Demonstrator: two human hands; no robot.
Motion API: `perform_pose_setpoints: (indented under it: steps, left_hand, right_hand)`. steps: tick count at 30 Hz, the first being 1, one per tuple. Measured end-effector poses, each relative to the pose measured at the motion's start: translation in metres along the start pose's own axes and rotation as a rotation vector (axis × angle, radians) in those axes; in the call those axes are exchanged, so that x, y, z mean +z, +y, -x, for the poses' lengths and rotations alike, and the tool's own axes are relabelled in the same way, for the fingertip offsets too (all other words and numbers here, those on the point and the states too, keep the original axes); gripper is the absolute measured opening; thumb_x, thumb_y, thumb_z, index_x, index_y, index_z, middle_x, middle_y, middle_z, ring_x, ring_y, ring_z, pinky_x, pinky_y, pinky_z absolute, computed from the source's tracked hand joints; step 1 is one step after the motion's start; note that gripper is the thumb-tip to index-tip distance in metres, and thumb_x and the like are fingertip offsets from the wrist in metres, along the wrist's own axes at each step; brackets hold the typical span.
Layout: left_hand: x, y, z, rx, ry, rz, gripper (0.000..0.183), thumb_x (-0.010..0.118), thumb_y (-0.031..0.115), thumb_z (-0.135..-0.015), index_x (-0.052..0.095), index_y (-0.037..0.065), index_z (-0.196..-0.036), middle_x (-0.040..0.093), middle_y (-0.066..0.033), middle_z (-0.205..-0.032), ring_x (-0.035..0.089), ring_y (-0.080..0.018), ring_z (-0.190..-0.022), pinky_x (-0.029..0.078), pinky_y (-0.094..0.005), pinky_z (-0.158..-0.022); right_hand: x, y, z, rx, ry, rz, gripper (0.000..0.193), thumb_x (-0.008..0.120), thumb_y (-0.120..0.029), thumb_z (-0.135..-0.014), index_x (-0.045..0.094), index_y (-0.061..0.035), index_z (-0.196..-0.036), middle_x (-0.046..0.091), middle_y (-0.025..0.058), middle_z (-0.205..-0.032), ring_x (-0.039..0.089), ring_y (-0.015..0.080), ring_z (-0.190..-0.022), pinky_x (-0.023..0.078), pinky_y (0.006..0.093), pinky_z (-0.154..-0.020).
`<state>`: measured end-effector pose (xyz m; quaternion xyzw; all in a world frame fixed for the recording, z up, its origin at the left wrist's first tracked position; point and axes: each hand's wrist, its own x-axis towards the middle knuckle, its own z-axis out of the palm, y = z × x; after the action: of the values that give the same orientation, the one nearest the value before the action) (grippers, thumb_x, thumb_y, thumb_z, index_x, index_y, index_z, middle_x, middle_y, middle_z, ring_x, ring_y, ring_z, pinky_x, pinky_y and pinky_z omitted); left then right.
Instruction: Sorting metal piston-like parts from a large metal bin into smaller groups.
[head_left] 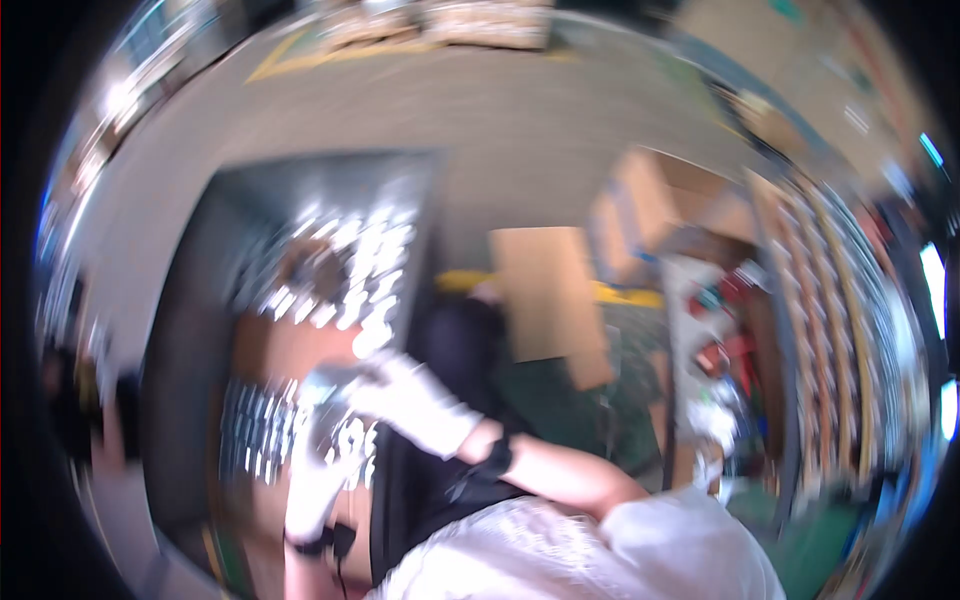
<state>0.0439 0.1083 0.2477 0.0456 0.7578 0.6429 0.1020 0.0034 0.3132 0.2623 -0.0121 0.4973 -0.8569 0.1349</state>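
Both hands wear white gloves and are over a large dark grey bin point(185, 330). My right hand point(420, 405) reaches left over the bin's near right edge, its fingers closed at a shiny, rounded metal part point(326, 384). My left hand point(315, 485) is lower and to the left, just below that part. Motion smears its fingers, so whether it touches the part cannot be told. Rows of small shiny metal pieces point(250, 430) lie under and around the hands. More shiny pieces point(385, 250) stand in the bin's far half, around a brown patch point(315, 268).
Brown cardboard point(290, 345) lies between the rows in the bin. To the right are a flat cardboard sheet point(545, 290), an open carton point(630, 210), a container of red and white items point(680, 350), and stacked layered sheets point(820, 330). Loaded pallets point(485, 22) stand far off.
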Motion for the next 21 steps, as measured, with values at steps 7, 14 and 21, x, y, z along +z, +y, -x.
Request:
perform_pose_setpoints:
  steps: [7, 14, 21]
  left_hand:
    - [-0.003, 0.015, 0.003, -0.270, 0.076, 0.150, 0.082, 0.085, 0.034, -0.078, 0.046, -0.002, -0.141, 0.054, -0.0173, -0.134, 0.053, -0.0237, -0.125, 0.044, -0.0380, -0.105]
    - [0.002, -0.007, 0.009, -0.241, 0.135, 0.177, 0.074, 0.081, 0.024, -0.085, 0.043, -0.002, -0.143, 0.058, -0.0117, -0.132, 0.058, -0.0125, -0.113, 0.049, -0.0282, -0.094]
    - [0.004, 0.003, 0.003, -0.280, 0.105, 0.184, 0.052, 0.060, 0.044, -0.099, 0.054, 0.006, -0.133, 0.051, 0.0071, -0.089, 0.042, -0.0010, -0.073, 0.038, -0.0182, -0.062]
  right_hand:
    - [0.003, 0.011, -0.018, 0.231, 0.052, -0.108, 0.033, 0.062, 0.001, -0.093, 0.055, -0.0036, -0.125, 0.064, 0.0076, -0.116, 0.065, 0.0170, -0.104, 0.057, 0.0359, -0.092]
    - [0.010, 0.023, -0.016, 0.256, 0.047, -0.027, 0.029, 0.063, 0.000, -0.094, 0.055, -0.0052, -0.121, 0.065, 0.0090, -0.114, 0.066, 0.0190, -0.102, 0.057, 0.0400, -0.092]
    - [-0.001, 0.034, -0.013, 0.199, 0.026, 0.037, 0.032, 0.064, -0.003, -0.094, 0.052, -0.0058, -0.123, 0.064, 0.0096, -0.114, 0.066, 0.0205, -0.103, 0.057, 0.0405, -0.091]
